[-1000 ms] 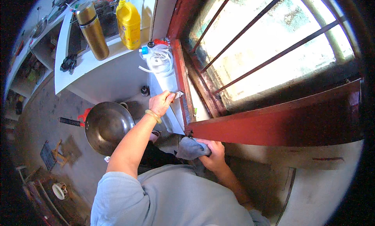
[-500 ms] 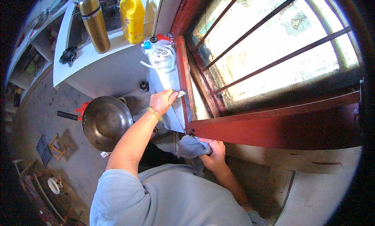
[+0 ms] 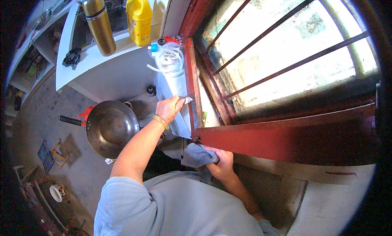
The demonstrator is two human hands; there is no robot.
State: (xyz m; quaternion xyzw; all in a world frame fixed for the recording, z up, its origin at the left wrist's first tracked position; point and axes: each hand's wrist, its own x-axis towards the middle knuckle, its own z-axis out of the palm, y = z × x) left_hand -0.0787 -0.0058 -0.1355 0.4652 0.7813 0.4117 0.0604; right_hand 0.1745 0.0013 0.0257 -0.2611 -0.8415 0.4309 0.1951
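My left hand point(image 3: 168, 108) is closed, pinching a small crumpled whitish piece point(image 3: 188, 100) whose material I cannot make out. That piece meets the narrow edge of the dark red wooden window frame point(image 3: 286, 139). Lower down, just under the frame's near corner, my right hand point(image 3: 221, 164) grips a grey-blue cloth point(image 3: 198, 155) that bunches out past the fingers. A yellowish bangle point(image 3: 161, 122) circles my left wrist.
A coil of clear tubing point(image 3: 168, 60) lies on the white ledge by the frame. Beyond it stand a yellow jug point(image 3: 139, 22) and a gold flask point(image 3: 100, 30). On the left is a dark wok point(image 3: 112, 129). Metal bars point(image 3: 281, 22) cross the bright window.
The whitish piece in my left hand has shifted slightly down and against the frame's edge. My right hand and the cloth have moved a little left. The frame's right end appears lower.
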